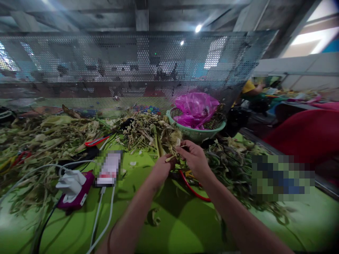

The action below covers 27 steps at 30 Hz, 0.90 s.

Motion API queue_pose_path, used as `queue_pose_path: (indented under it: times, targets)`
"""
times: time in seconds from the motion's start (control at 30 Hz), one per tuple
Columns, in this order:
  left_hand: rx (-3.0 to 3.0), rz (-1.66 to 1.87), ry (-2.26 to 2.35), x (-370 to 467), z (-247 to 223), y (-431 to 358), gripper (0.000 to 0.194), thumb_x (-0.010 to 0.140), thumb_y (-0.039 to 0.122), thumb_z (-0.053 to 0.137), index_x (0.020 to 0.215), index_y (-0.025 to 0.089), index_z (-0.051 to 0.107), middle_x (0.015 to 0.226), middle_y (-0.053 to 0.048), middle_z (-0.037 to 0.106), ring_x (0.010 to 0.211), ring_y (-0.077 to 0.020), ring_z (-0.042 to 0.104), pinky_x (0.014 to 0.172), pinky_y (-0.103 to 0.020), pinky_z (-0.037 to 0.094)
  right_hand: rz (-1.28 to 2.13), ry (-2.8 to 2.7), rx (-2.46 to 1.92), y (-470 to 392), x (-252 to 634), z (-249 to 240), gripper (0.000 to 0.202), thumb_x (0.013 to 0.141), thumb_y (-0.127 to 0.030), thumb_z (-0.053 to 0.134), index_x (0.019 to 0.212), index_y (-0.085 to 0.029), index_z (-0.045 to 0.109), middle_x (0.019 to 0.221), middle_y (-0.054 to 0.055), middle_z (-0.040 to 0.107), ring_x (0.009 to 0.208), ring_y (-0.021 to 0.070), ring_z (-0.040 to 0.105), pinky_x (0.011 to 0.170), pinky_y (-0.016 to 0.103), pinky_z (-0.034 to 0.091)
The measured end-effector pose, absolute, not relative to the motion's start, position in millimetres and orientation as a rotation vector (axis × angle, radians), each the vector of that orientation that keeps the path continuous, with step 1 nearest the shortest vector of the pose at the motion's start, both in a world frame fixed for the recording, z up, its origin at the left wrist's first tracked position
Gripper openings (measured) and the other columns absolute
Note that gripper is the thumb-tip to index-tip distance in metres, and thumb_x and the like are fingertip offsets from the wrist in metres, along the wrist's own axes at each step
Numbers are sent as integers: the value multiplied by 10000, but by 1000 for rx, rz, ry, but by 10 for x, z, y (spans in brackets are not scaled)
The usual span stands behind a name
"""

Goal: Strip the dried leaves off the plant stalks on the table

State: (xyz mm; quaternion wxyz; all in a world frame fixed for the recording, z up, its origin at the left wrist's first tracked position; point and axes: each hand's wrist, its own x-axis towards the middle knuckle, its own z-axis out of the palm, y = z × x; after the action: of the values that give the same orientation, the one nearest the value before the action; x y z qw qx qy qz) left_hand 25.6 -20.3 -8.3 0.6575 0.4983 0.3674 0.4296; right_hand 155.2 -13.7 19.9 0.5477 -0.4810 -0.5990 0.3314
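Observation:
My left hand [163, 168] is closed on the lower end of a dried plant stalk [170, 158]. Just to its right, my right hand [195, 158] pinches the upper part of the same pale, dry plant piece. Beyond both hands lies a heap of dried stems and leaves [140, 130]. Under my right wrist is a red loop [190, 188], perhaps a tool handle, partly hidden by the arm. Greener, limp plant strands [230, 165] are piled to the right of my right hand.
A green basket [190, 133] holding a pink plastic bag [197, 107] stands behind the heap. On the left are a red cutter [97, 141], a charging phone [108, 169] and a purple power block [75, 195] with white cables. A perforated metal screen [106, 70] rises behind. A person [250, 88] sits far right.

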Motion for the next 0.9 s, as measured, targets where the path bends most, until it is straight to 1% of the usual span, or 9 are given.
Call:
queue_pose_path:
  times: [0.07, 0.13, 0.2, 0.23, 0.3, 0.4, 0.57, 0.77, 0.9]
  targets:
    - [1141, 1001, 862, 263, -115, -189, 214, 684, 354, 662, 725, 148, 620, 539, 44, 443, 496, -66, 320, 483, -212, 213, 755, -1448, -1172, -123, 1569, 197, 272, 748, -435, 617, 755, -168, 566, 591, -31, 485, 502, 93, 394, 480, 230, 329]
    - [1119, 1017, 843, 210, -93, -193, 234, 692, 364, 654, 794, 154, 644, 590, 29, 515, 533, -82, 396, 523, -210, 286, 759, -1449, -1192, -106, 1590, 204, 289, 738, -452, 622, 747, -169, 563, 576, -35, 480, 495, 94, 400, 475, 229, 333]
    - [1106, 1030, 812, 116, -27, -208, 298, 694, 355, 659, 931, 174, 655, 754, -14, 624, 691, -124, 528, 634, -222, 373, 768, -1465, -1210, -91, 1613, 214, 300, 728, -464, 628, 738, -170, 568, 566, -39, 478, 491, 97, 404, 472, 230, 333]
    - [1112, 1018, 802, 66, 11, -215, 325, 725, 368, 630, 996, 190, 649, 849, -38, 651, 791, -147, 565, 684, -232, 391, 766, -1483, -1221, -86, 1622, 218, 300, 726, -465, 631, 733, -171, 574, 560, -40, 476, 491, 98, 403, 472, 230, 331]
    - [1130, 1046, 812, -10, 67, -214, 328, 784, 400, 557, 1009, 183, 656, 918, -73, 663, 882, -175, 585, 738, -254, 406, 754, -1534, -1239, -82, 1632, 222, 284, 731, -454, 629, 734, -172, 595, 541, -42, 469, 488, 101, 393, 471, 231, 318]
    - [1239, 1062, 868, -23, 66, -176, 306, 758, 413, 596, 896, 154, 684, 859, -75, 669, 824, -172, 580, 749, -264, 411, 726, -1603, -1239, -92, 1620, 218, 241, 739, -414, 632, 742, -172, 622, 547, -34, 490, 502, 107, 393, 481, 233, 310]
    - [1340, 1096, 934, 62, -37, -120, 275, 678, 402, 680, 770, 143, 685, 748, -48, 649, 697, -140, 531, 669, -243, 400, 731, -1626, -1210, -126, 1560, 211, 208, 742, -376, 631, 721, -168, 631, 608, -19, 552, 574, 126, 460, 553, 243, 366]
    - [1080, 1244, 934, 25, -65, -91, 244, 644, 375, 698, 738, 159, 637, 675, 2, 591, 644, -102, 498, 653, -217, 395, 897, -1525, -1180, -140, 1517, 234, 302, 740, -427, 632, 902, -172, 641, 721, 0, 590, 578, 112, 455, 502, 218, 352]
    - [964, 1315, 933, 3, -38, -98, 269, 630, 377, 711, 758, 162, 611, 701, 7, 586, 656, -98, 507, 655, -218, 407, 1049, -1595, -1217, -134, 1499, 224, 323, 739, -488, 616, 684, -171, 600, 561, -37, 499, 475, 87, 390, 457, 218, 308]
